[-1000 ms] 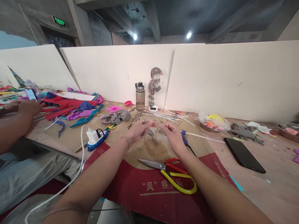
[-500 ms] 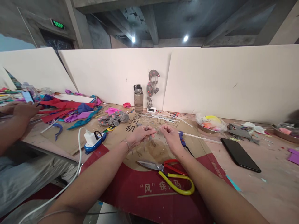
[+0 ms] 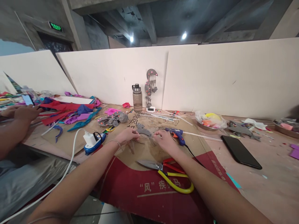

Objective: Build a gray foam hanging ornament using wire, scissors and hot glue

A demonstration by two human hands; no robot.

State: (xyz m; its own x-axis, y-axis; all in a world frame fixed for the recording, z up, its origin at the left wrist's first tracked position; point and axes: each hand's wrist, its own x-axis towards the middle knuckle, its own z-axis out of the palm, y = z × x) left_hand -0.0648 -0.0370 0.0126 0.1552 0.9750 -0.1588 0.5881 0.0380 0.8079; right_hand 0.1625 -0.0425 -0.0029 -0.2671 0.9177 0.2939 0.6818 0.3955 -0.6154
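Observation:
Over the cardboard sheet [image 3: 161,202], my left hand [image 3: 128,137] and my right hand [image 3: 163,140] are a short way apart, fingers pinched. Between them lies a grey felt piece [image 3: 144,131] with thin strands hanging near both hands. My left hand is closed on grey yarn near the felt's left end. What my right fingertips hold is too small to make out. A blue glue gun [image 3: 179,137] with a long white glue stick rests just right of my right hand. Scissors [image 3: 175,183] with red and yellow handles lie nearer me.
A bottle [image 3: 137,101] and small clock [image 3: 150,109] stand before white boards. Grey yarn and felt [image 3: 114,119] lie left, near a power strip [image 3: 95,143]. A phone [image 3: 240,152] is on the right. Another person's hands [image 3: 25,113] hold a phone at far left.
My hands have moved apart, the left one leftward and the right one slightly left and down. The grey felt piece and the glue gun's body now show more fully.

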